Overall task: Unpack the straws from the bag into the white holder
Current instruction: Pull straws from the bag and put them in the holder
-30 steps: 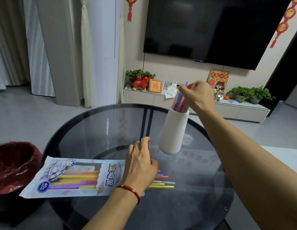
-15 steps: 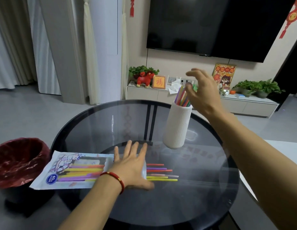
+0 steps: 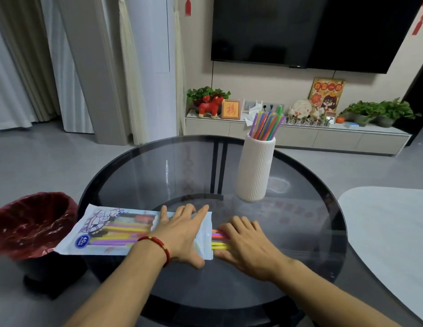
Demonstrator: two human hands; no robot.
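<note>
A printed straw bag (image 3: 106,232) lies flat on the round glass table (image 3: 300,232), its open end to the right. My left hand (image 3: 182,232) presses flat on that end of the bag, fingers spread. Coloured straws (image 3: 217,241) stick out of the opening. My right hand (image 3: 248,246) lies over their free ends, fingers extended toward the bag. The ribbed white holder (image 3: 255,171) stands upright further back with several coloured straws (image 3: 267,125) in it.
A bin with a red liner (image 3: 31,225) stands on the floor left of the table. A white tabletop (image 3: 392,232) is at the right. A TV and a low cabinet with plants fill the far wall.
My right hand has come down from the holder to the straw ends at the bag's mouth. My left hand has stayed flat on the bag.
</note>
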